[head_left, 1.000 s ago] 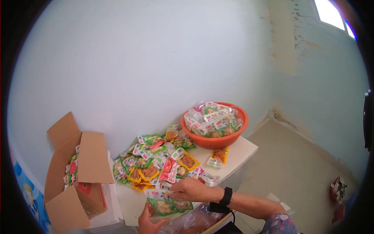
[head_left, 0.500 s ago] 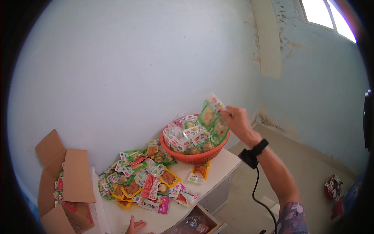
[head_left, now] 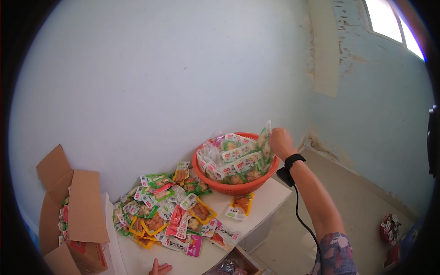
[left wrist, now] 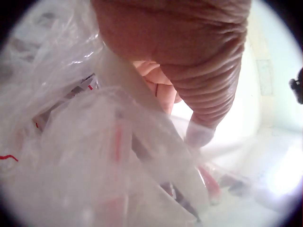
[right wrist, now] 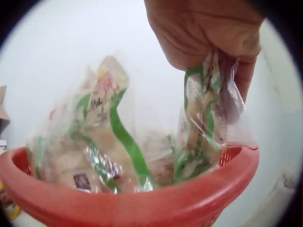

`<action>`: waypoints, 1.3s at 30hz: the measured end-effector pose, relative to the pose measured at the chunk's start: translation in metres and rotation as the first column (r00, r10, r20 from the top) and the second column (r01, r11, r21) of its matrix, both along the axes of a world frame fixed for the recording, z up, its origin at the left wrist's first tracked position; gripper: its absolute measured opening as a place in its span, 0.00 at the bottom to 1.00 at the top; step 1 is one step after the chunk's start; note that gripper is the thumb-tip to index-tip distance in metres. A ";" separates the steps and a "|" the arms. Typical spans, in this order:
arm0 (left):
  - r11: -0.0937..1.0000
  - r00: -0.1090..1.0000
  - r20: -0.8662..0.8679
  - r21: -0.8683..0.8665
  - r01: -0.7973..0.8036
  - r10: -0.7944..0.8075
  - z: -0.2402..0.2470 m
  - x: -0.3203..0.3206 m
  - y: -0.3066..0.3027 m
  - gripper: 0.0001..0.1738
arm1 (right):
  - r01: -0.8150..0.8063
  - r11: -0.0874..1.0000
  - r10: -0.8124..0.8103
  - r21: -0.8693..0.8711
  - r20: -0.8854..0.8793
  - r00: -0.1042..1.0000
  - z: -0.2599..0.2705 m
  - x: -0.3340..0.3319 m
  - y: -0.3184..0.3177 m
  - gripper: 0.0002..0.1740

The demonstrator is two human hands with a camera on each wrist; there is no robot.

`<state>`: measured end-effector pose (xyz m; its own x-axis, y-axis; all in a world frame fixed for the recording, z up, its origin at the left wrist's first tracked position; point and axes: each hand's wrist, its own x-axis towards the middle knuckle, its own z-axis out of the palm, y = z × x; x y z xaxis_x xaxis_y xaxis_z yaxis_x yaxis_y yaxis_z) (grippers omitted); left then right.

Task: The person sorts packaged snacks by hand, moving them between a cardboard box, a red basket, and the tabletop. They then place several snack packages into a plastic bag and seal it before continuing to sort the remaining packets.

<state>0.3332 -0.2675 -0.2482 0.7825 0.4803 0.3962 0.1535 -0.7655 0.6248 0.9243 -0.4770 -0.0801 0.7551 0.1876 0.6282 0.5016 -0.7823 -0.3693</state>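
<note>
At the right side of an orange plastic basket (head_left: 243, 188), my right hand (head_left: 281, 142) pinches green-edged clear food packets (right wrist: 201, 109) by their top. In the right wrist view they hang down just inside the rim, beside other packets (right wrist: 102, 137) that fill the basket. My left hand (head_left: 160, 268) is low at the front of the white table, fingers loosely extended and mostly cut off by the frame. The left wrist view shows this hand's thumb close to crumpled clear plastic (left wrist: 71, 161), which fills the lower left.
Left of the basket lies a heap of colourful food packets (head_left: 160, 208). One yellow-edged packet (head_left: 239, 206) sits alone in front of it. An open cardboard box (head_left: 87, 206) with packets inside stands at the left. Below the table edge, a drawer (head_left: 251, 262) is pulled out.
My right hand has carried the green-edged packets from the table front up to the basket and lowered them at its right side. My left hand has let go of them and stayed low.
</note>
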 end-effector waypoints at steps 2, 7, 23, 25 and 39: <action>1.000 1.000 -0.011 0.012 0.004 -0.004 -0.002 -0.001 0.002 0.55 | -0.012 1.000 0.012 -0.010 -0.015 1.000 -0.012 0.005 0.007 0.12; 1.000 1.000 -0.021 0.007 0.005 -0.005 -0.002 -0.001 0.001 0.54 | -0.021 0.995 0.024 0.102 -0.033 0.999 -0.040 0.016 0.010 0.15; 1.000 0.997 0.072 -0.018 0.012 -0.011 -0.008 0.002 0.008 0.52 | 0.121 0.989 -0.112 0.088 -0.107 0.988 -0.058 0.012 -0.023 0.23; 0.998 0.996 0.088 0.056 0.027 -0.032 -0.016 0.000 0.014 0.55 | 0.091 0.981 -0.100 0.169 0.047 0.994 -0.067 0.001 -0.037 0.28; 0.924 0.965 0.236 -0.382 -0.020 0.118 0.001 -0.045 -0.007 0.30 | -0.702 0.463 0.886 0.541 -0.307 0.348 -0.153 -0.362 -0.071 0.07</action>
